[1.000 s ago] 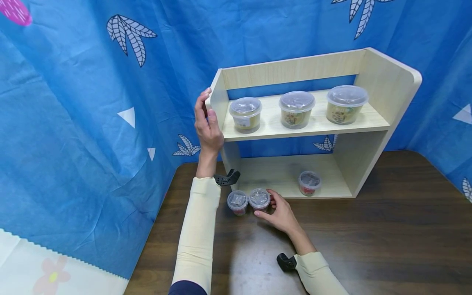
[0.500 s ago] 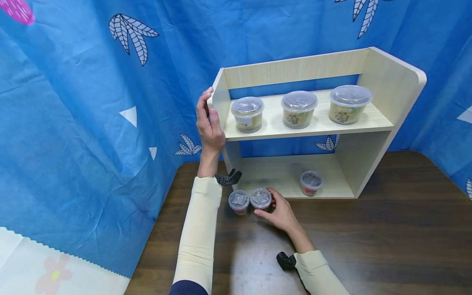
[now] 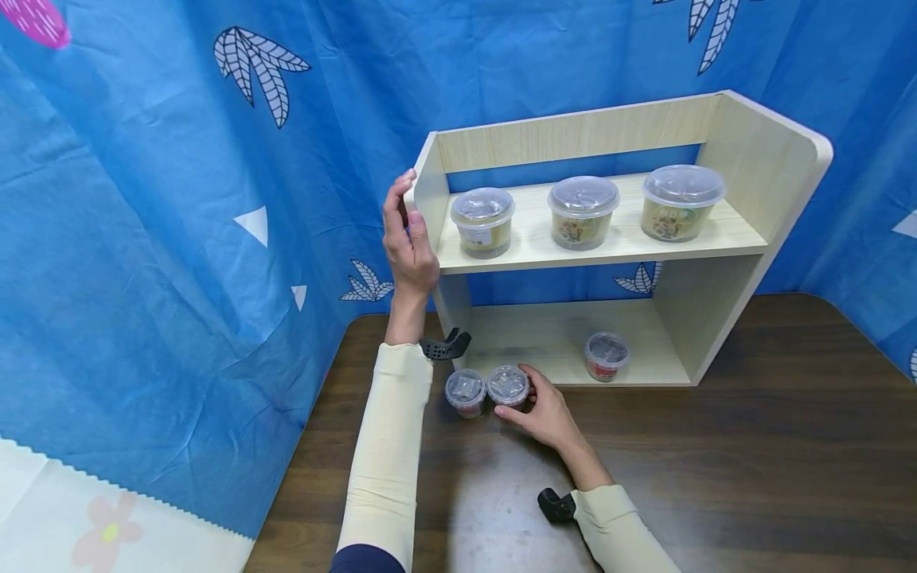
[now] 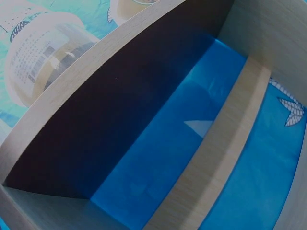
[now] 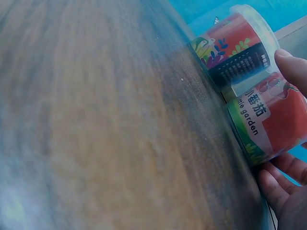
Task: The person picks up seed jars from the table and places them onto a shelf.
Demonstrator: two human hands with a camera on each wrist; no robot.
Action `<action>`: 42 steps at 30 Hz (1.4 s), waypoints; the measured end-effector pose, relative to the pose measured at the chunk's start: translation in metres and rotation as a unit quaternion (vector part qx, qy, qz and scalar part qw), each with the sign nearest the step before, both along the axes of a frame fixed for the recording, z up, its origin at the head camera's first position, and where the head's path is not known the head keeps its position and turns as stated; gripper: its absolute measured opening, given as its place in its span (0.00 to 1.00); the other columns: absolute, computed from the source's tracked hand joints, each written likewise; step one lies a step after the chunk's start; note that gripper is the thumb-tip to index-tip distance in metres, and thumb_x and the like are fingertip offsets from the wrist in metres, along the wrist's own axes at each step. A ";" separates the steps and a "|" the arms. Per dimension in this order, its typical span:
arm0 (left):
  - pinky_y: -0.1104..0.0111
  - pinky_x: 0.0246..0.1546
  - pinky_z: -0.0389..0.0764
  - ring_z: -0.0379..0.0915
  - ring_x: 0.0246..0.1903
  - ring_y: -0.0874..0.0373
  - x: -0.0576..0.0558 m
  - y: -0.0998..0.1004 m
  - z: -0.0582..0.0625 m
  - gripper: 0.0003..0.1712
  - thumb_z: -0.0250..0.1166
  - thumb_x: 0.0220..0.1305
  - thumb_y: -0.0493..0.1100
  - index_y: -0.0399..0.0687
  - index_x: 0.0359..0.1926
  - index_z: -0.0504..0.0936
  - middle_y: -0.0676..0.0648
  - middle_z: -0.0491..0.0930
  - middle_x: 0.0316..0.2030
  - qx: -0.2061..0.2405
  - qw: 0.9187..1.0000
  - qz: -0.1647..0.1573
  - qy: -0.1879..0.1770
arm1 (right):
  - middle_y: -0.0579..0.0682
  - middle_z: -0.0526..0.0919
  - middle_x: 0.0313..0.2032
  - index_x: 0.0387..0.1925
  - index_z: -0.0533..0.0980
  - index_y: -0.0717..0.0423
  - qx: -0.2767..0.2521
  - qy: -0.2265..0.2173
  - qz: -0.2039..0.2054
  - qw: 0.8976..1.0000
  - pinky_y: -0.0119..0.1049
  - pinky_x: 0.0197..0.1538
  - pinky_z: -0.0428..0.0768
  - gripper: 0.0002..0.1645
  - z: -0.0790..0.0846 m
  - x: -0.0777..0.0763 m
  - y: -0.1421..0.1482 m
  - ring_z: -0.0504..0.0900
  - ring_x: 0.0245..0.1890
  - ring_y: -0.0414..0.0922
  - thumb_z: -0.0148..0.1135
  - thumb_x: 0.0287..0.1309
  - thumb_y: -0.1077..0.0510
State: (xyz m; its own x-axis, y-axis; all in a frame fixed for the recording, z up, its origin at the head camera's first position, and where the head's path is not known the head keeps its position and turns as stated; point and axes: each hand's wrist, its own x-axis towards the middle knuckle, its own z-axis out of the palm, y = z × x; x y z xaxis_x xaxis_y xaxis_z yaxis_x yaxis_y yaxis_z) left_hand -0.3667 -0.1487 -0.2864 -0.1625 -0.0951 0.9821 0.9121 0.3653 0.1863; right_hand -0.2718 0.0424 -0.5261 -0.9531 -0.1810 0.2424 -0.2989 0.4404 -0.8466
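My right hand (image 3: 546, 414) holds a small lidded plastic cup (image 3: 508, 385) between thumb and fingers, at the shelf's lower front edge. In the right wrist view, this cup shows a red tomato label (image 5: 280, 117) reading "little garden". Another small lidded cup (image 3: 466, 391) stands close against its left side, with a red and dark label (image 5: 237, 52). Up at the shelf's left side panel (image 3: 430, 191), my left hand (image 3: 410, 243) rests with its fingers along the panel's edge and the thumb pointing up. The left wrist view shows the shelf's inside but not the hand.
The pale wooden two-level shelf (image 3: 745, 191) stands on a dark wooden table (image 3: 802, 446). Three larger lidded tubs (image 3: 483, 224) line its upper board. Another small lidded cup (image 3: 606, 356) sits on its lower board, towards the right. A blue patterned curtain (image 3: 143, 239) hangs behind.
The head view shifts slightly, so everything sits a little further right. Both hands keep their places, and the two front cups stay side by side.
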 end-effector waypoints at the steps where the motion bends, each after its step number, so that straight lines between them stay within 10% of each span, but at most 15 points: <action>1: 0.58 0.57 0.75 0.70 0.58 0.43 0.000 0.000 0.000 0.23 0.45 0.65 0.31 0.28 0.61 0.63 0.30 0.68 0.61 0.000 1.000 0.002 -0.002 | 0.61 0.78 0.54 0.68 0.65 0.61 -0.001 -0.002 0.000 1.000 0.48 0.51 0.79 0.53 0.000 0.000 0.000 0.80 0.48 0.54 0.80 0.43 0.47; 25: 0.58 0.58 0.75 0.71 0.58 0.41 0.001 0.004 0.002 0.23 0.45 0.64 0.30 0.27 0.60 0.63 0.29 0.68 0.61 0.002 1.000 0.003 0.002 | 0.61 0.79 0.54 0.64 0.68 0.63 -0.013 0.003 -0.001 1.000 0.48 0.51 0.79 0.48 0.000 -0.001 0.001 0.80 0.50 0.53 0.78 0.46 0.47; 34: 0.44 0.53 0.76 0.69 0.53 0.29 0.023 0.013 0.013 0.21 0.43 0.60 0.23 0.20 0.56 0.62 0.23 0.67 0.57 0.004 1.000 0.006 0.003 | 0.60 0.79 0.53 0.64 0.68 0.63 -0.009 0.011 0.001 1.000 0.48 0.51 0.80 0.48 -0.001 -0.001 0.002 0.80 0.49 0.52 0.79 0.46 0.48; 42: 0.55 0.55 0.77 0.70 0.59 0.46 -0.001 -0.001 -0.001 0.21 0.45 0.71 0.36 0.29 0.61 0.63 0.32 0.68 0.62 0.002 1.000 0.004 0.003 | 0.59 0.81 0.50 0.63 0.70 0.64 -0.008 0.021 -0.004 1.000 0.48 0.49 0.79 0.48 0.002 -0.001 0.004 0.80 0.45 0.52 0.80 0.43 0.48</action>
